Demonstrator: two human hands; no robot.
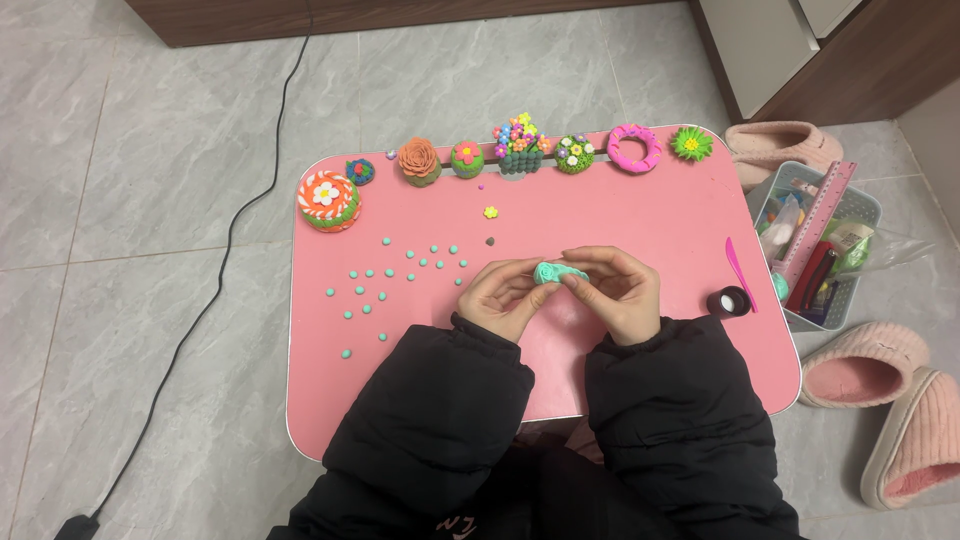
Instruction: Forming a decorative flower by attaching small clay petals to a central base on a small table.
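Left hand (500, 297) and right hand (617, 290) pinched mint-green clay lump (553, 272) between fingertips, above pink table (600, 215); lump's long axis ran hand to hand. Green clay beads (385, 272) lay left of left hand.

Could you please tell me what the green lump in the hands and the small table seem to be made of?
The green lump looks like soft modelling clay: matte, with pinched folds. The table seems to be smooth pink plastic or laminate with a pale rim; its faint sheen leaves that open.
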